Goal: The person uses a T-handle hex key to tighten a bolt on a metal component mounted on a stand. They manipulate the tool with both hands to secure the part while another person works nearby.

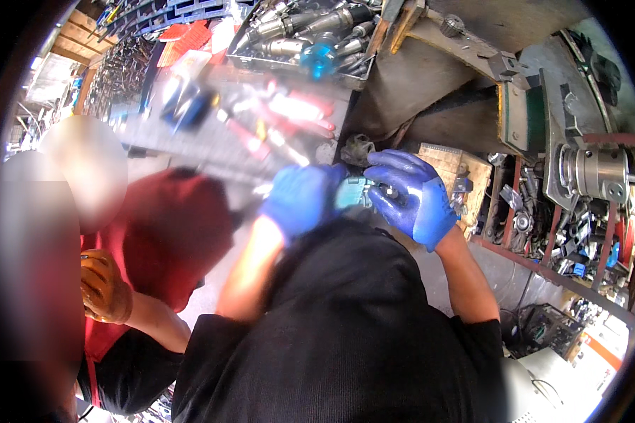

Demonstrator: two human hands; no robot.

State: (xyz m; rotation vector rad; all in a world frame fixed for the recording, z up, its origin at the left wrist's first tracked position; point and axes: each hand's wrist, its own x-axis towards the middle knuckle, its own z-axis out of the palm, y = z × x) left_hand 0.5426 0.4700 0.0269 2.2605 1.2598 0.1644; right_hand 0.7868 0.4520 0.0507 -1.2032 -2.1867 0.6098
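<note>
Both of my hands wear blue gloves and are close together in front of my body. My right hand [415, 199] is curled, palm side partly showing, around a small dark round metal part [388, 190]. Motion smears my left hand [300, 199], and its fingers cannot be made out. Between the two hands sits a teal box-like thing [353, 192], partly covered by them; its exact kind does not show. Just beyond the hands, red-handled tools [289, 113] lie on the grey workbench [190, 144], blurred.
A metal tray [296, 65] of metal tool holders stands at the back, with a clear blue object [319, 60] on it. Right are a wooden box [466, 169], a steel machine spindle [593, 173] and a rack of parts [522, 218]. A co-worker's orange-gloved hand [104, 285] is at left.
</note>
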